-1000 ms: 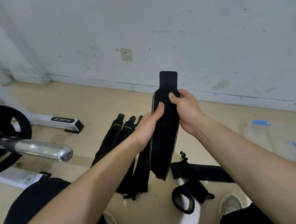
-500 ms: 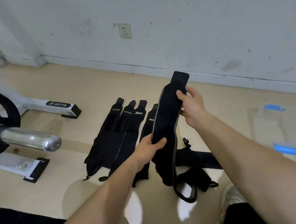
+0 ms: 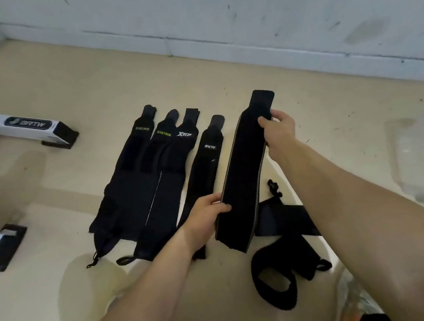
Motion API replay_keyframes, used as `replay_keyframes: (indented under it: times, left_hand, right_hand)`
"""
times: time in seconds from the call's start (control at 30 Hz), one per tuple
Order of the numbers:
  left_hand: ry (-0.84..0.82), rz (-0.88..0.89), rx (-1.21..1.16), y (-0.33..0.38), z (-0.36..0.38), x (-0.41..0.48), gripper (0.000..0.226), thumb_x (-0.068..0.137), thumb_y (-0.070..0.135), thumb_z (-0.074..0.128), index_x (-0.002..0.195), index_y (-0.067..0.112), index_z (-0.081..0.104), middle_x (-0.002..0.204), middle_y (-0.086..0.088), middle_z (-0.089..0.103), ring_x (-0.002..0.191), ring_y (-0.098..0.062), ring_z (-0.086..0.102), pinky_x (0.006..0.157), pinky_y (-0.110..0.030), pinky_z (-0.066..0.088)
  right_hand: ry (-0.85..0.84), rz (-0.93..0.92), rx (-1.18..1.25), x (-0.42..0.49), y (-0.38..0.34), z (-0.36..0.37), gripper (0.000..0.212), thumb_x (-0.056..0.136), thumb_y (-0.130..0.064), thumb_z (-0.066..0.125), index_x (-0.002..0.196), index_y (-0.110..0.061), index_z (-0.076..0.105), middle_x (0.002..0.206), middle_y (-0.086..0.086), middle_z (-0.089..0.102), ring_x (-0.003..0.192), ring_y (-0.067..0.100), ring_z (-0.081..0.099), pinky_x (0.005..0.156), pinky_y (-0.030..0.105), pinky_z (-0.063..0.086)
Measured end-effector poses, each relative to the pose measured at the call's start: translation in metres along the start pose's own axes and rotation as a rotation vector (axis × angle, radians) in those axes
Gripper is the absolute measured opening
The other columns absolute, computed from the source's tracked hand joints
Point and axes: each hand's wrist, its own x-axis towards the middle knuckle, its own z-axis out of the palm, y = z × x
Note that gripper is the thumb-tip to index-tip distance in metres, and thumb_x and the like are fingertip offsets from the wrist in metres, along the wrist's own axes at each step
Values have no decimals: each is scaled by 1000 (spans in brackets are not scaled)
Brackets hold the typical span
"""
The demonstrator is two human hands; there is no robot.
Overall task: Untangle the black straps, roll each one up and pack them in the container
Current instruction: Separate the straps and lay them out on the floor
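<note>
Just beside flat straps (image 3: pixel 137 190), gripped strap (image 3: pixel 242 178)

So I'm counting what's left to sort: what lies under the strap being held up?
Below the held strap, a flat black band and a looped strap lie on the floor; where they run beneath it is covered.

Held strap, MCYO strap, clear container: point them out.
held strap (image 3: pixel 242 183), head view, middle of its black face.
MCYO strap (image 3: pixel 204 171), head view, just below its logo.
clear container (image 3: pixel 416 161), head view, its see-through wall.
</note>
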Motion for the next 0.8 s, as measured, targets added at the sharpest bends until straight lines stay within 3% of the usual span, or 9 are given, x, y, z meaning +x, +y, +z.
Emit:
replay_keyframes:
  times: [0.13,0.3,0.4,0.5,0.57,0.67,0.8]
  left_hand:
    - [-9,51,91,-6,-6,27,37,100,9,62,136,19,60,118,-8,76,112,-22,72,102,-38,55]
    - [-24,70,484,-42,-15,52,84,91,1,70,154,44,34,111,1,75,104,-11,73,97,-38,59]
    - [82,97,419,-45,-22,57,80,94,-1,65,154,42,35,103,0,77,97,-13,75,93,-36,61]
    - [176,95,325,-40,-24,60,72,95,0,66,152,35,39,106,1,78,96,-13,76,88,-33,62]
    - [192,122,278,-35,-21,60,70,95,1,66,152,33,40,109,0,77,96,-16,76,85,-31,62]
    - [170,153,236,-27,-14,59,66,99,4,62,152,33,37,118,-3,74,101,-17,75,86,-29,61]
    - [148,104,191,-26,-10,55,74,99,10,65,159,32,28,141,-4,62,119,-15,67,101,-33,56]
  right_hand:
    - [29,45,-24,45,32,12,39,96,-9,65,134,-17,59,122,6,66,109,24,66,100,42,56]
    - [38,82,28,78,60,19,38,100,-3,57,136,-15,56,114,6,66,106,22,67,97,39,58]
    - [-59,75,21,87,63,22,56,101,-1,51,153,-19,38,142,10,56,125,25,58,110,40,47]
    - [-112,-14,-403,72,81,16,71,99,-12,53,161,-22,20,162,9,30,147,30,33,119,42,29]
    - [-156,-190,-690,50,103,7,64,96,-11,52,157,-20,34,159,10,35,148,31,30,121,40,23]
    - [-367,-313,-873,19,139,-6,47,99,-9,49,144,-20,55,155,3,45,146,23,37,121,33,24]
    - [-526,-308,-1237,12,170,-25,52,101,-37,32,151,-30,45,163,-6,33,152,21,25,123,46,25]
